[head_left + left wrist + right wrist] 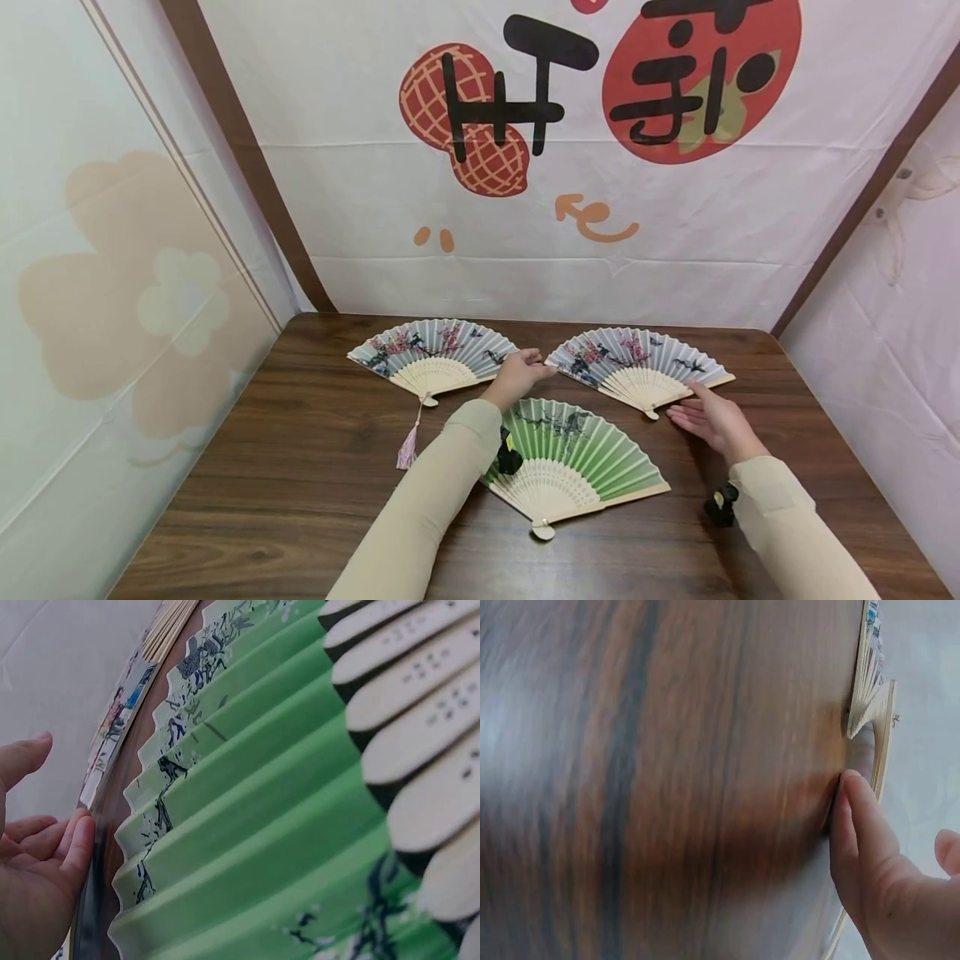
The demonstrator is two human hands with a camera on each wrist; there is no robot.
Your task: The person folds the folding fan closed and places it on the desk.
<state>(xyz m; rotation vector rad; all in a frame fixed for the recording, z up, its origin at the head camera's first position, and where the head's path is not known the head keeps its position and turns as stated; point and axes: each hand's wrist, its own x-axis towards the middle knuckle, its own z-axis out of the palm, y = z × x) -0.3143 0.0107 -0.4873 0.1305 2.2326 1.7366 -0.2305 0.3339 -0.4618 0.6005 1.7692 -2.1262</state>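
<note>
Three folding fans lie spread on a wooden table. At the back right is a pale fan (626,358) with pink blossoms and dark branches. My left hand (519,375) is at its left end, thumb raised apart from the fingers in the left wrist view. By that fan's lower right edge is my right hand (714,423), fingers extended low over the table and thumb tip at the rib. In front lies a green fan (600,446), partly covered by my left sleeve. A similar blossom fan (442,354) with a pink tassel (407,448) is at the back left, its right end behind my left hand.
The dark wooden table (300,467) meets a white printed backdrop (360,208) at its far edge. White cloth panels stand along both sides, the left one (45,375) bearing a large flower. Black wrist cameras sit under both sleeves.
</note>
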